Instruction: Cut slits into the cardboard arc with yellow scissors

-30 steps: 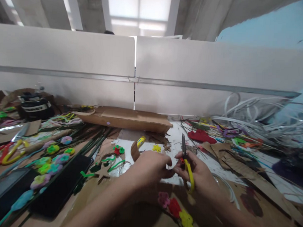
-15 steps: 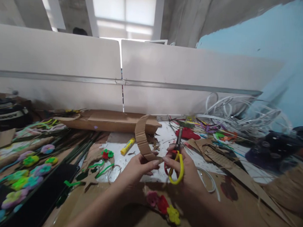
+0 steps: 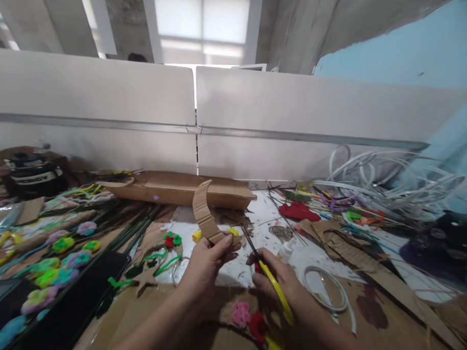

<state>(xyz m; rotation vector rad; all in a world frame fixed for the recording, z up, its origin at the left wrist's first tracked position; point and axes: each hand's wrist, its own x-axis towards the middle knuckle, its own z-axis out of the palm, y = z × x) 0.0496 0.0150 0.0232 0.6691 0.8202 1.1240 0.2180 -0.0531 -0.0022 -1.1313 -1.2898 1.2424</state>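
Note:
My left hand (image 3: 207, 263) pinches the lower end of a curved strip of corrugated cardboard (image 3: 202, 210), which stands up and arcs away over the table. My right hand (image 3: 281, 286) grips scissors (image 3: 266, 273) with yellow handles; the dark blades point up and left toward the strip's base, close to my left fingers. Both hands hover low over a white sheet (image 3: 250, 247) littered with scraps. Small felt flowers in pink, red and yellow (image 3: 251, 321) lie just below my wrists.
A flat cardboard box (image 3: 179, 187) lies along the white partition. Green stems and pastel pompom flowers (image 3: 62, 250) fill the left; a yellow glue stick (image 3: 196, 235), a small white bottle (image 3: 286, 250), a white ring (image 3: 325, 289), cardboard offcuts (image 3: 353, 250) and white coiled strips (image 3: 390, 175) lie right.
The cardboard strip, hidden low behind my left hand a second ago, now stands raised. The scissors tilted from upright to pointing left at the strip's base. The camera shifted slightly.

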